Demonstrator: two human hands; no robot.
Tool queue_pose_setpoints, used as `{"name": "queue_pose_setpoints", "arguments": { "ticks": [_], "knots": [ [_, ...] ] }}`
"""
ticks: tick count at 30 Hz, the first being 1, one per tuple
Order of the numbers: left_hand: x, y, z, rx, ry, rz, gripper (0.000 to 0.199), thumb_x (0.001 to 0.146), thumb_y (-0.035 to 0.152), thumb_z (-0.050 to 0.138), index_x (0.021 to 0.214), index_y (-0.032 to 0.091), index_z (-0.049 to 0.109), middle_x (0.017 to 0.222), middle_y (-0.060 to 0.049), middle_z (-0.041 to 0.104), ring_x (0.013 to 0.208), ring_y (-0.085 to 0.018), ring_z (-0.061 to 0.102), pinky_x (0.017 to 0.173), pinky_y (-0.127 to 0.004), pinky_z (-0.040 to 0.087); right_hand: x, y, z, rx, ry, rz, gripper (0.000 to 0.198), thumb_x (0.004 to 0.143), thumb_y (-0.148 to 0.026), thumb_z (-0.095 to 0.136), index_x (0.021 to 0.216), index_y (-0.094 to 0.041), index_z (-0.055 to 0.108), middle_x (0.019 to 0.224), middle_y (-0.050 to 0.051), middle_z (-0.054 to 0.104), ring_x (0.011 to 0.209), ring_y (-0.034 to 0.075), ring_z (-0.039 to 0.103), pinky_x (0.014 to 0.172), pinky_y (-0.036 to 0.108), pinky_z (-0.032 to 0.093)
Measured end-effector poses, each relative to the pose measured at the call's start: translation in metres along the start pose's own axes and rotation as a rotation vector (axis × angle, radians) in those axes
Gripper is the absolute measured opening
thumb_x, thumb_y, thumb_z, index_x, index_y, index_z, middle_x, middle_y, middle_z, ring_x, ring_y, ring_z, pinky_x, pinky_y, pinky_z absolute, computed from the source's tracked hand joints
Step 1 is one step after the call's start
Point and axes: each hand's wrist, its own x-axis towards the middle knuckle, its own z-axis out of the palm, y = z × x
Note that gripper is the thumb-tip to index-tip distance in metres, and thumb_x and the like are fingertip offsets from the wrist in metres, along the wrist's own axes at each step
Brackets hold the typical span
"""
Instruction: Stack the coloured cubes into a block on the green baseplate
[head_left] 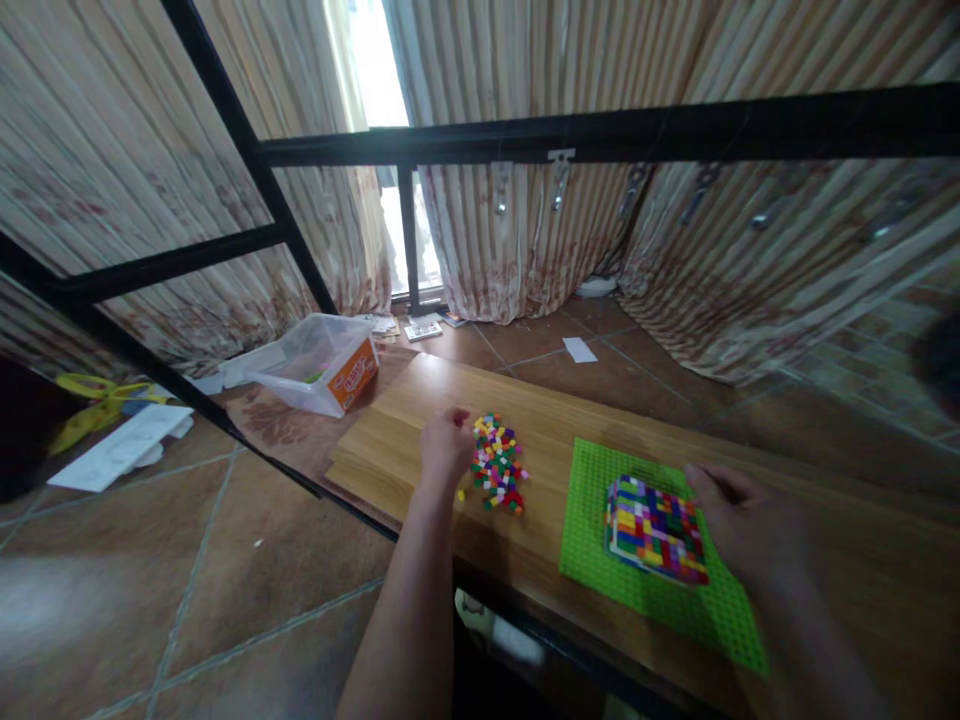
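Observation:
My left hand [446,447] is at the left edge of a pile of small mixed-colour toy bricks [496,465], its fingers curled together; whatever they hold is hidden. One yellow brick [461,495] lies apart, beside my left wrist. To the right, a block built of many coloured bricks [654,530] stands on a bright green studded baseplate [589,540]. My right hand [739,510] hovers at the block's right side, over the baseplate, thumb and index finger pinched. It is blurred, and I cannot make out anything between the fingertips.
The wooden table [405,420] has a dark metal frame. A clear plastic box [307,365] with an orange label stands beyond its left end. Black bars [465,140] with hanging metal tags cross in front of the curtains [525,60]. White foam [120,450] and paper [579,350] lie on the tiles.

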Motion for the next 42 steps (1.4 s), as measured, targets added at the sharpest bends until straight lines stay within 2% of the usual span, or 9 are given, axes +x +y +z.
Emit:
{"name": "queue_pose_setpoints", "arguments": {
  "ticks": [9, 14, 17, 20, 23, 25, 29, 34, 42],
  "knots": [
    [0.003, -0.005, 0.016, 0.139, -0.062, 0.103, 0.02, 0.076, 0.023, 0.071, 0.094, 0.021, 0.078, 0.104, -0.011, 0.074, 0.1, -0.026, 0.065, 0.087, -0.033, 0.046, -0.009, -0.025, 0.007, 0.171, 0.007, -0.05, 0.04, 0.077, -0.055, 0.056, 0.085, -0.022, 0.076, 0.081, 0.009, 0.077, 0.078, 0.029, 0.07, 0.071, 0.038, 0.05],
    [0.006, -0.004, 0.016, 0.098, -0.046, 0.108, 0.009, 0.073, 0.018, 0.071, 0.081, 0.018, 0.076, 0.094, -0.012, 0.073, 0.095, -0.027, 0.066, 0.082, -0.035, 0.045, -0.01, -0.022, 0.009, 0.207, 0.002, -0.079, 0.04, 0.078, -0.055, 0.057, 0.086, -0.021, 0.077, 0.078, 0.009, 0.077, 0.076, 0.028, 0.07, 0.07, 0.039, 0.05],
    [0.005, -0.002, 0.009, 0.029, -0.047, 0.116, 0.005, 0.073, 0.016, 0.069, 0.077, 0.017, 0.073, 0.084, -0.009, 0.073, 0.085, -0.023, 0.066, 0.077, -0.032, 0.046, -0.01, -0.023, 0.007, 0.262, 0.013, -0.075, 0.039, 0.079, -0.054, 0.058, 0.086, -0.02, 0.076, 0.08, 0.009, 0.077, 0.077, 0.028, 0.07, 0.075, 0.04, 0.05],
    [-0.003, 0.004, 0.002, -0.178, -0.125, 0.146, 0.009, 0.078, 0.025, 0.067, 0.079, 0.017, 0.07, 0.073, -0.003, 0.07, 0.068, -0.016, 0.064, 0.065, -0.026, 0.047, -0.017, -0.032, 0.004, 0.401, 0.004, -0.06, 0.036, 0.079, -0.054, 0.062, 0.085, -0.021, 0.076, 0.08, 0.007, 0.076, 0.077, 0.026, 0.07, 0.074, 0.038, 0.051],
    [-0.017, 0.017, 0.001, -0.816, -0.36, 0.118, 0.021, 0.069, 0.032, 0.077, 0.078, 0.016, 0.068, 0.071, 0.0, 0.069, 0.063, -0.012, 0.062, 0.064, -0.023, 0.048, -0.029, -0.049, 0.004, 0.642, -0.114, -0.099, 0.033, 0.079, -0.051, 0.066, 0.088, -0.021, 0.076, 0.085, 0.006, 0.076, 0.078, 0.023, 0.069, 0.073, 0.035, 0.052],
    [-0.029, 0.029, 0.004, -0.992, -0.481, 0.089, 0.028, 0.063, 0.033, 0.083, 0.08, 0.016, 0.069, 0.071, 0.0, 0.07, 0.062, -0.011, 0.063, 0.062, -0.022, 0.05, -0.037, -0.061, 0.004, 0.739, -0.206, -0.173, 0.029, 0.079, -0.047, 0.069, 0.091, -0.021, 0.076, 0.085, 0.005, 0.076, 0.075, 0.02, 0.068, 0.071, 0.033, 0.052],
    [-0.051, 0.053, 0.017, -1.044, -0.581, 0.181, 0.026, 0.063, 0.03, 0.086, 0.081, 0.016, 0.073, 0.07, 0.0, 0.072, 0.06, -0.01, 0.063, 0.059, -0.02, 0.049, -0.048, -0.077, 0.002, 0.813, -0.259, -0.283, 0.025, 0.076, -0.037, 0.075, 0.096, -0.023, 0.074, 0.088, 0.003, 0.074, 0.077, 0.017, 0.066, 0.073, 0.032, 0.052],
    [-0.069, 0.07, 0.03, -1.05, -0.68, 0.309, 0.017, 0.069, 0.026, 0.083, 0.082, 0.016, 0.076, 0.07, 0.0, 0.072, 0.062, -0.009, 0.063, 0.063, -0.02, 0.051, -0.048, -0.077, -0.001, 0.881, -0.281, -0.266, 0.017, 0.076, -0.031, 0.076, 0.09, -0.022, 0.074, 0.081, 0.001, 0.073, 0.074, 0.016, 0.066, 0.071, 0.03, 0.052],
    [-0.079, 0.077, 0.048, -1.103, -0.753, 0.255, 0.018, 0.068, 0.026, 0.085, 0.077, 0.015, 0.074, 0.064, 0.0, 0.07, 0.059, -0.009, 0.062, 0.062, -0.02, 0.051, -0.044, -0.065, -0.008, 1.007, -0.325, -0.198, 0.013, 0.074, -0.034, 0.078, 0.078, -0.022, 0.076, 0.071, 0.002, 0.076, 0.066, 0.016, 0.069, 0.066, 0.03, 0.054]
  ]
}}
